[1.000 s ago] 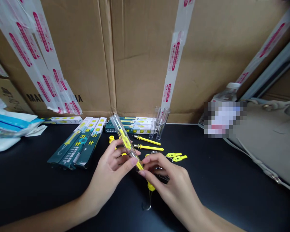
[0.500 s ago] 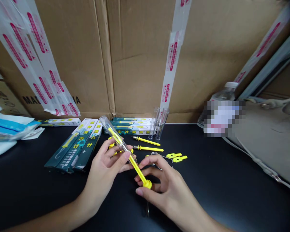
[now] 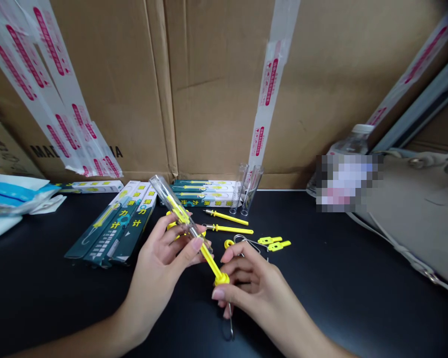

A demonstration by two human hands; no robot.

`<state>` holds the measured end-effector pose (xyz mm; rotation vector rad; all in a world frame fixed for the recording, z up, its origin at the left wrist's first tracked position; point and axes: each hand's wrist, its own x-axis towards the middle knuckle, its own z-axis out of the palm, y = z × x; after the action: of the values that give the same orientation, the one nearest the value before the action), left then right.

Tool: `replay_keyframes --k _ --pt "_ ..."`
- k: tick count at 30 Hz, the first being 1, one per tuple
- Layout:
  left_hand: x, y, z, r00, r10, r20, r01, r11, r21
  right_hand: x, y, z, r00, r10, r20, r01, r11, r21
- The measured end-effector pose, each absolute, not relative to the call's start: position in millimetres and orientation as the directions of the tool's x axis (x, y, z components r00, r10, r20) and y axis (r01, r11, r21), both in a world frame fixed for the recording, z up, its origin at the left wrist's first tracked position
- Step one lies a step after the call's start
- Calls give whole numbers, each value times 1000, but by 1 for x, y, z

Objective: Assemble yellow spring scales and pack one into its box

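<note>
My left hand is closed around the clear tube of a tubular spring scale, held tilted with its upper end to the left. A yellow rod runs inside it and sticks out of the lower end. At the rod's bottom is a yellow cap, pinched by the thumb and fingers of my right hand. Below the cap hangs a wire hook. Behind the hands lie two yellow rods with metal ends, two flat yellow pieces, a yellow ring and several wire hooks.
Two clear tubes stand upright at the back. Printed spring scale boxes lie left, with more boxes behind. A plastic packet is far left; a water bottle and grey bag are right. Large cartons wall the back.
The yellow cap has shifted slightly left and up, and more of the hook shows below it. My right-hand fingers have closed in around the cap. The left hand keeps its hold.
</note>
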<state>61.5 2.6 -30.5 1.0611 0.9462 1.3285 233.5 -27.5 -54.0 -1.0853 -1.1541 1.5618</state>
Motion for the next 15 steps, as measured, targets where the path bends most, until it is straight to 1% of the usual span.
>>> replay_keyframes --k 3,7,12,15 --pt "60 4 -33 11 999 52 -287 -47 957 234 -26 -51 -239 957 -163 -193 -212 -958" --pt "58 6 -36 8 999 49 -314 -44 948 235 -23 -45 -271 937 -219 -192 -275 -942" --pt "59 7 -37 -13 997 80 -298 -80 951 236 -20 -47 -232 947 -220 -175 -264 -949" --pt "60 7 -36 -22 995 94 -282 -96 955 236 -21 -51 -194 958 -214 -117 -239 -964"
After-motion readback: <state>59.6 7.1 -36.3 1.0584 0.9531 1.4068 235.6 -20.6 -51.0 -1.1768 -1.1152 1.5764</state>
